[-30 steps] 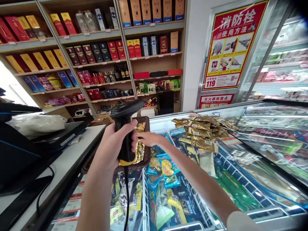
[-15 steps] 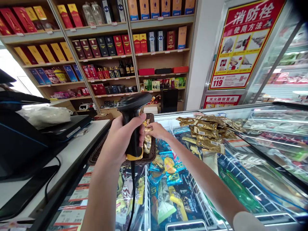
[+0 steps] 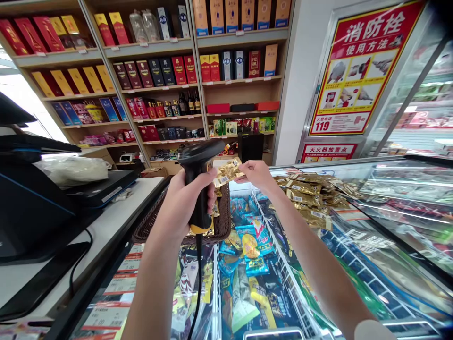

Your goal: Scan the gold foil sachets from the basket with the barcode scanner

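My left hand (image 3: 182, 198) is wrapped round the handle of a black and yellow barcode scanner (image 3: 201, 186), its cable hanging down. Between the fingers of my right hand (image 3: 257, 174) is a small gold snack packet (image 3: 228, 172), raised beside the scanner's head with a barcode patch showing. Below the scanner a brown woven basket (image 3: 222, 222) stands on the freezer's glass top, with more gold packets inside, partly hidden by my left hand. A pile of gold packets (image 3: 307, 193) lies on the glass to the right of my right forearm.
Under the glass, the chest freezer (image 3: 247, 278) holds wrapped ice creams in white wire baskets. At the left is a white counter (image 3: 116, 208) with a black device (image 3: 31, 198) and a plastic bag (image 3: 72, 170). Shelves (image 3: 155, 89) of boxed goods line the back wall.
My right hand has risen out of the basket with a gold packet and brought it up next to the scanner's head. The left hand still grips the scanner.
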A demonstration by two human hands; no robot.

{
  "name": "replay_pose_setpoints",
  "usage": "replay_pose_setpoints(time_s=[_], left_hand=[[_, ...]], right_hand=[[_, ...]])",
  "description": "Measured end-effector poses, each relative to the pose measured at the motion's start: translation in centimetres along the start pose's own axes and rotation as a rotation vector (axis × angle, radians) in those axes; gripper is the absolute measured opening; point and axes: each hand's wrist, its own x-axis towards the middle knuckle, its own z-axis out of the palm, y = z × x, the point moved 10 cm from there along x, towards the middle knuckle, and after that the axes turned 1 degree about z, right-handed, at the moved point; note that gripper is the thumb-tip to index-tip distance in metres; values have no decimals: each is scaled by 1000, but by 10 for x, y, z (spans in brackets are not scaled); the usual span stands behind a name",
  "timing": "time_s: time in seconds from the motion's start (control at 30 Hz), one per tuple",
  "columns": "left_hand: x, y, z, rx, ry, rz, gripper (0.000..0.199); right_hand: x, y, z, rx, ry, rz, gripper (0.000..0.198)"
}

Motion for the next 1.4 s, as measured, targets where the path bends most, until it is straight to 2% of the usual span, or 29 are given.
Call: replay_pose_setpoints(time_s=[0.2,0.37,0.53,0.83,1.4], left_hand=[[2,-5,9,21,-19,-17,28],[2,-13,19,52,-37,-44,30],[2,-20,29,44,-85,-51,31],[3,-22,28,67,-73,-67,31],[3,-25,30,9,-141,-104,33]], right_hand=[[-7,-35,-56,143,251,-157,23],[-9,-44,-78,215,387,-223,28],[-9,-45,-82,243,411,-219,28],[-11,-46,-88,282,411,-193,22],[-12,-49,-79,257,374,-158,24]])
